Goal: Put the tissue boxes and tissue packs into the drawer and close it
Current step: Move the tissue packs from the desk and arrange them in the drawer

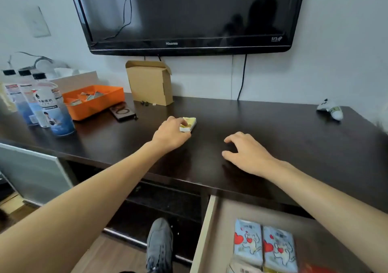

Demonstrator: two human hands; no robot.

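Observation:
A small yellow and white tissue pack (189, 123) lies on the dark tabletop (273, 125) near its middle. My left hand (171, 134) is on the pack's left end, fingers curled around it. My right hand (244, 153) rests on the tabletop to the right, fingers spread, holding nothing. Below the table's front edge at the lower right, the light wooden drawer (204, 230) stands pulled out. Two blue tissue packs with red hearts (265, 245) lie side by side in it, with more packs partly cut off at the frame's bottom.
Three water bottles (45, 102) stand at the far left beside an orange tray (94, 102). A cardboard box (150, 82) leans at the wall under the television (189, 12). A dark flat case (122, 112) and a white object (330, 110) lie on the table. My grey shoe (159, 245) is on the floor.

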